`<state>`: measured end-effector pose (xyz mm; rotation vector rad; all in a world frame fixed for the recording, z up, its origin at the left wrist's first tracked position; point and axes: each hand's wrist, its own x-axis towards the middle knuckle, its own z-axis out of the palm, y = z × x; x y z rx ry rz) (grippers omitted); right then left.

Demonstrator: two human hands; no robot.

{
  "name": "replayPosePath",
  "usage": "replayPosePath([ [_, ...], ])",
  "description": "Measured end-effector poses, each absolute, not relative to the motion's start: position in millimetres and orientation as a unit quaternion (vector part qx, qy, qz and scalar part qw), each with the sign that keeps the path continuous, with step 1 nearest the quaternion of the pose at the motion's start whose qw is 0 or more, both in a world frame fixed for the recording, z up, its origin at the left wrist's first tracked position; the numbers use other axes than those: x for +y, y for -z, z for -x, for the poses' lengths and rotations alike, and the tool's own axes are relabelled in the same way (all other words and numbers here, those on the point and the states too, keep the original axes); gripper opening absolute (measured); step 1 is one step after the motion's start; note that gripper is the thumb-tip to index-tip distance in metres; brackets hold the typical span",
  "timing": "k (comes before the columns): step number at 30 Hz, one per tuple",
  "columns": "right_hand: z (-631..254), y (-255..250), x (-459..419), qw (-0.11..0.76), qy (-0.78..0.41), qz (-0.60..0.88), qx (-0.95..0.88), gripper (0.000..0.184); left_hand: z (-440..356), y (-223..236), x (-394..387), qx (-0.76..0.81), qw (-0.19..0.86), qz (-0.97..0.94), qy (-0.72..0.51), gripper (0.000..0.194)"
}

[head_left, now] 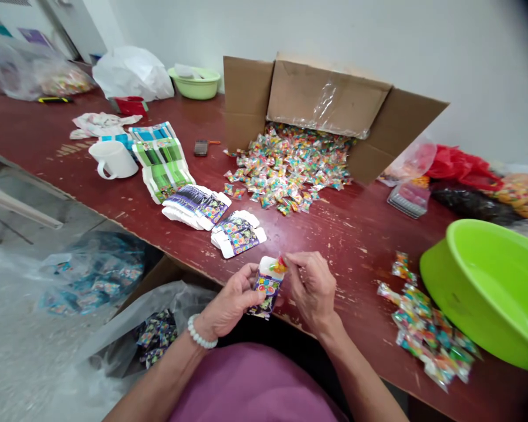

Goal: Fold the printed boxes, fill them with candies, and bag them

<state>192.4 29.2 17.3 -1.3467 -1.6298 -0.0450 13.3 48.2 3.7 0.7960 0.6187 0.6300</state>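
Note:
My left hand (240, 293), with a white bead bracelet on its wrist, is closed around a small purple printed candy box (267, 290). The box stands upright with its white top flap raised. At its mouth my right hand (312, 284) pinches a small clear packet of colourful candy (278, 265) between thumb and fingers. The packet's lower part is hidden behind the box front. Just beyond my hands lie a short stack of flat purple boxes (242, 234) and a longer fanned stack of purple boxes (198, 205).
A tipped cardboard box (325, 94) spills many candy packets (290, 164) onto the red table (356, 234). More packets (435, 334) lie beside a green basin (475, 293) at right. Green flat boxes (165, 167) and a white mug (113, 159) stand left. Below, a plastic bag (118, 334) contains filled boxes.

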Motion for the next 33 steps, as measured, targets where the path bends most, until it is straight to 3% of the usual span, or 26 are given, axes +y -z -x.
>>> replayPosePath([
  [2,-190,-20,27,0.475,-0.022,0.549,-0.687,0.010,-10,-6,51,0.286,0.820,-0.402,-0.291,0.038],
  [5,-186,-21,24,0.474,-0.186,0.546,-0.666,0.015,-7,-10,55,0.298,0.800,-0.422,-0.305,0.036],
  [10,-180,-15,22,0.555,-0.457,0.530,-0.449,0.020,-10,-15,57,0.319,0.811,-0.360,-0.334,0.032],
  [14,-170,-11,21,0.513,-0.644,0.452,-0.344,0.038,-15,-12,54,0.333,0.795,-0.358,-0.360,0.033],
  [16,-166,-11,21,0.506,-0.626,0.456,-0.380,0.033,-17,-10,51,0.345,0.779,-0.375,-0.366,0.028],
  [20,-165,-11,22,0.543,-0.391,0.501,-0.549,0.009,-18,-10,47,0.368,0.769,-0.353,-0.386,0.026],
  [22,-169,-11,22,0.541,-0.317,0.493,-0.602,0.009,-18,-11,48,0.361,0.801,-0.307,-0.366,0.029],
  [27,-177,-12,21,0.481,-0.368,0.456,-0.652,0.014,-16,-11,51,0.320,0.867,-0.229,-0.306,0.038],
  [30,-173,-10,21,0.474,-0.424,0.505,-0.583,0.011,-18,-8,48,0.363,0.816,-0.296,-0.340,0.033],
  [33,-169,-10,24,0.469,-0.501,0.515,-0.513,0.017,-19,-7,45,0.401,0.765,-0.354,-0.360,0.044],
])
